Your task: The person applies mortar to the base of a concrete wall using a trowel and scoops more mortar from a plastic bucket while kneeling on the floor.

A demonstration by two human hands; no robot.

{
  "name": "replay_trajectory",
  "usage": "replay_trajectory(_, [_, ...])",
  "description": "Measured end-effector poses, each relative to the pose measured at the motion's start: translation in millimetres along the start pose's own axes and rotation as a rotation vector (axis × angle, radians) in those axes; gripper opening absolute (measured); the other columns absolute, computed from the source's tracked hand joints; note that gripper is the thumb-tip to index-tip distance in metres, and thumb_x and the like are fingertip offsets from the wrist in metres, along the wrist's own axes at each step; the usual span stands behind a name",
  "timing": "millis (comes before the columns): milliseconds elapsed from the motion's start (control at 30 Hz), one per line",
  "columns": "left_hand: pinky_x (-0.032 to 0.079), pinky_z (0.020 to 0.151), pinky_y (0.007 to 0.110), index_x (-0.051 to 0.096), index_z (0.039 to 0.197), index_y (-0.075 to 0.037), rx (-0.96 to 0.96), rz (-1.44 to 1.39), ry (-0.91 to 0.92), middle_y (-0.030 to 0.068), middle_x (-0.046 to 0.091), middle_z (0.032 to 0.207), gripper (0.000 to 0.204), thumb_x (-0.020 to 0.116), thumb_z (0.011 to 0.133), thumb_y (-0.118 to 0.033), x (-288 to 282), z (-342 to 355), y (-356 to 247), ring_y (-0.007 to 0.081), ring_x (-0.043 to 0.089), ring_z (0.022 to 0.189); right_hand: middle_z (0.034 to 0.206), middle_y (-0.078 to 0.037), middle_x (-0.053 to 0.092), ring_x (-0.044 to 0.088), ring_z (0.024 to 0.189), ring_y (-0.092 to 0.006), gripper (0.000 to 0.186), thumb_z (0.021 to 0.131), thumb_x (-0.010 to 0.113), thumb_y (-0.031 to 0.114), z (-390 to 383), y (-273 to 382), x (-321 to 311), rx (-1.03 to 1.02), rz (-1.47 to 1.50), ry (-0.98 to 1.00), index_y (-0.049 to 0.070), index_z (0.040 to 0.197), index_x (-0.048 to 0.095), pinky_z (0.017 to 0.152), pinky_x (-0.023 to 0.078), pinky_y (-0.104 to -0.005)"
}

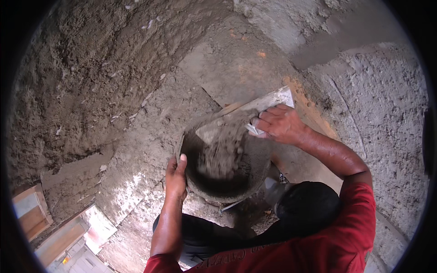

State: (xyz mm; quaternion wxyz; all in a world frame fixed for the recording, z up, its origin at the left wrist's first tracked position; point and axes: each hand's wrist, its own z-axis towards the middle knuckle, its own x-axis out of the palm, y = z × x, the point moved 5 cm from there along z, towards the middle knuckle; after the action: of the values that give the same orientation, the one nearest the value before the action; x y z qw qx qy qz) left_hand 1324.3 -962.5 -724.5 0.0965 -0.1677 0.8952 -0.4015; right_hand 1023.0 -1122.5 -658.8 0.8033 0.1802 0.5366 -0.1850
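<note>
Scraping mortar (221,152) hard could tip the bucket (257,159), should left fingers (171,164) clasping its rim (215,198) slip; right fingers (272,114) clench the trowel (274,98).

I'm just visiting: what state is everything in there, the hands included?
Round grey-crusted bucket: open-topped, mortar inside.
Long flat pale trowel: tilted over the bucket, smeared with mortar.
Wet-looking grey mortar: loose, blurred, spilling below the trowel.
Bare left hand: gripping the bucket's rim.
Bare right hand: closed around the trowel's handle.
Rough grey wall at right: pitted, uneven.
</note>
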Motion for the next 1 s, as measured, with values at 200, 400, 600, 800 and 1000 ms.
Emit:
replay_trajectory(200, [0.035,0.108,0.036,0.039,0.139,0.008,-0.047,0.773,0.007,0.0277,0.053,0.131,0.068,0.059,0.095,-0.039,-39.5,-43.9,24.8,0.0304,0.049,0.127,0.074,-0.009,0.067,0.067,0.063,-0.0243,0.043,0.081,0.071,0.050,-16.3,-66.7,-6.1,0.615,0.063,0.015,0.011,0.097,0.065,0.058,0.053,-0.0378])
replay_trajectory(400, [0.041,0.098,0.048,0.046,0.137,-0.003,0.669,1.255,-0.194,0.0238,0.053,0.121,0.074,0.078,0.078,-0.035,-27.2,-45.1,-25.5,0.0409,0.050,0.113,0.083,-0.018,0.069,0.068,0.072,-0.0337,0.053,0.083,0.068,0.054,-1.9,-96.5,6.9,0.786,0.243,-0.086,0.006,0.107,0.064,0.065,0.052,-0.0411])
replay_trajectory(600, [0.042,0.091,0.046,0.053,0.128,-0.007,0.899,1.162,-0.086,0.0186,0.055,0.115,0.062,0.079,0.077,-0.032,70.3,-17.2,-53.0,0.0365,0.051,0.107,0.090,-0.019,0.069,0.067,0.080,-0.0339,0.061,0.086,0.061,0.057,-20.4,-130.3,79.5,1.034,0.408,-0.147,0.004,0.116,0.060,0.074,0.050,-0.0427])
replay_trajectory(800, [0.041,0.100,0.047,0.052,0.129,-0.005,1.033,0.970,-0.187,0.0194,0.052,0.126,0.060,0.076,0.079,-0.029,154.9,142.1,-91.5,0.0391,0.047,0.120,0.058,0.009,0.037,0.026,0.044,-0.0007,0.040,0.097,0.054,0.046,18.3,-118.4,51.1,1.223,1.420,-0.192,0.007,0.098,0.060,0.040,0.018,-0.0196])
replay_trajectory(1000, [0.046,0.093,0.047,0.055,0.127,-0.008,0.960,1.112,-0.016,0.0203,0.061,0.112,0.044,0.062,0.087,-0.024,215.7,256.0,-71.0,0.0392,0.056,0.108,0.062,0.008,0.039,0.028,0.045,-0.0026,0.036,0.099,0.052,0.045,-19.1,-97.3,35.3,1.156,1.448,-0.184,0.009,0.100,0.059,0.040,0.021,-0.0206])
